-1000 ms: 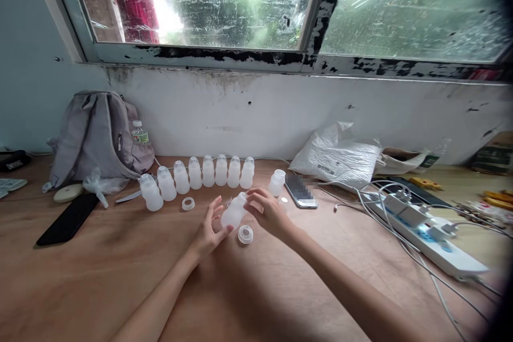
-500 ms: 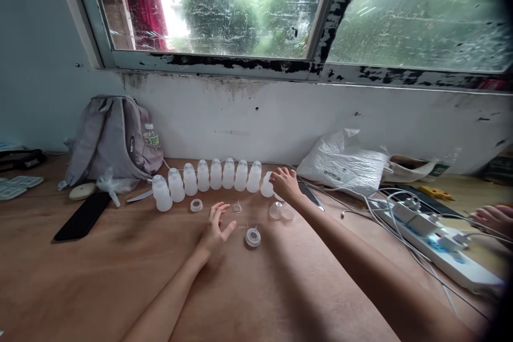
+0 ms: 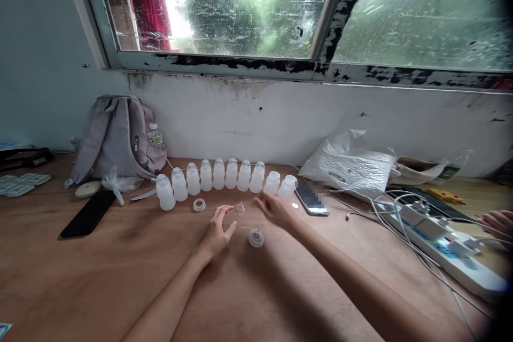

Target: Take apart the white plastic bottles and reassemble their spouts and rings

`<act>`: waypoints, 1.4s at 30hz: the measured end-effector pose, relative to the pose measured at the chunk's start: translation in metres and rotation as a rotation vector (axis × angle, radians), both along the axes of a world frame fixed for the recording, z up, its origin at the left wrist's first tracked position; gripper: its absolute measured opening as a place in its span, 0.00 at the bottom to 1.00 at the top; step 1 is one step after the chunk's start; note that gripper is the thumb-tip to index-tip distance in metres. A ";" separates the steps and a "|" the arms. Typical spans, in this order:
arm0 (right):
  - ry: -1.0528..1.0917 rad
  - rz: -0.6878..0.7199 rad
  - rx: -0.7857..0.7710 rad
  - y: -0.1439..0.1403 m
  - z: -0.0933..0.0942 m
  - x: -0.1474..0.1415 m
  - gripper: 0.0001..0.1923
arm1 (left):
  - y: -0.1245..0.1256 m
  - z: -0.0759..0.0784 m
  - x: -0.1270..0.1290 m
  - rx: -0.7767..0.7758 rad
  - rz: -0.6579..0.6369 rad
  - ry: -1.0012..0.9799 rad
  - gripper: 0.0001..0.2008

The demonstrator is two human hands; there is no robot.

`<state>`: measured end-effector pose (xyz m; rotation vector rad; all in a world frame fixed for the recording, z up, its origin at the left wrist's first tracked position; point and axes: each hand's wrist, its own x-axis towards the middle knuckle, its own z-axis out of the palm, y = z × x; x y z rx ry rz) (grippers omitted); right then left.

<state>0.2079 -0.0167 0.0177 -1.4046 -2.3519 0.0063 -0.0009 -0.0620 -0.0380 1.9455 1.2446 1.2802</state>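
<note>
Small frosted baby bottles (image 3: 193, 181) stand in a curved row; most wear clear dome caps. Two at the right end, an uncapped bottle (image 3: 272, 183) and its neighbour (image 3: 287, 188), show bare necks. My left hand (image 3: 217, 232) is open, thumb apart from the fingers, low over the table, its fingertips close to a clear teat (image 3: 239, 207). My right hand (image 3: 278, 212) hovers in front of the uncapped bottles, slightly blurred, its fingers apart and pointing left. I see nothing in it. A white collar ring (image 3: 199, 204) lies to the left; a ring with a teat (image 3: 256, 238) lies nearer me.
A phone (image 3: 311, 199) and a plastic package (image 3: 348, 165) lie at the right, near a power strip (image 3: 449, 248) with cables. Another person's hand (image 3: 497, 223) shows at the right edge. A backpack (image 3: 114, 139) and a dark phone (image 3: 88, 215) are on the left.
My right hand has moved left and toward me, away from the end bottles, uncovering them. It now hides the spot where clear caps lay. My left hand has barely moved.
</note>
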 end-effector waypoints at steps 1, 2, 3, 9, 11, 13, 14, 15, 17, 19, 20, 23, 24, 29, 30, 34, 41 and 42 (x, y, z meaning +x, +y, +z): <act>0.007 0.069 -0.052 -0.012 -0.009 -0.006 0.13 | 0.001 -0.001 0.000 0.011 0.003 0.016 0.16; 0.008 0.125 -0.075 -0.022 -0.019 -0.011 0.12 | 0.002 -0.002 -0.001 0.020 0.009 0.029 0.15; 0.012 0.159 -0.067 -0.030 -0.028 -0.016 0.12 | 0.002 -0.003 -0.001 0.027 0.017 0.040 0.14; 0.267 0.058 0.014 -0.036 -0.062 -0.035 0.11 | 0.002 0.002 -0.005 0.044 -0.013 0.097 0.14; 0.386 0.035 0.029 -0.031 -0.064 -0.037 0.11 | 0.000 0.006 -0.005 0.045 -0.059 0.142 0.14; 0.485 0.062 0.014 -0.029 -0.064 -0.037 0.09 | -0.004 0.009 -0.003 0.054 -0.110 0.205 0.15; 0.523 0.089 -0.002 -0.029 -0.064 -0.036 0.08 | -0.005 0.009 -0.001 0.062 -0.130 0.240 0.17; 0.554 0.123 -0.022 -0.030 -0.063 -0.036 0.07 | -0.007 0.009 0.001 0.068 -0.139 0.276 0.19; 0.607 0.182 -0.072 -0.033 -0.060 -0.035 0.05 | -0.008 0.005 0.005 0.072 -0.128 0.330 0.21; 0.649 0.215 -0.122 -0.036 -0.058 -0.034 0.05 | -0.009 0.001 0.008 0.075 -0.102 0.343 0.21; 0.666 0.224 -0.148 -0.037 -0.057 -0.034 0.06 | -0.009 -0.001 0.008 0.082 -0.092 0.340 0.21; 0.719 0.231 -0.215 -0.038 -0.055 -0.034 0.07 | -0.009 -0.002 0.009 0.114 -0.062 0.351 0.19; 0.736 0.229 -0.228 -0.038 -0.054 -0.035 0.07 | -0.009 -0.001 0.009 0.118 -0.047 0.362 0.19; 0.809 0.197 -0.230 -0.037 -0.057 -0.039 0.06 | -0.009 0.005 0.011 0.082 0.013 0.378 0.16; 0.824 0.187 -0.227 -0.036 -0.058 -0.040 0.06 | -0.009 0.006 0.011 0.077 0.017 0.380 0.15; 0.847 0.149 -0.226 -0.035 -0.061 -0.042 0.08 | -0.009 0.007 0.012 0.075 0.016 0.392 0.15; 0.827 0.015 -0.186 -0.033 -0.060 -0.037 0.09 | 0.000 0.002 0.000 0.127 0.110 0.480 0.15; 0.800 -0.040 -0.134 -0.031 -0.061 -0.035 0.08 | 0.003 0.001 -0.004 0.145 0.160 0.504 0.15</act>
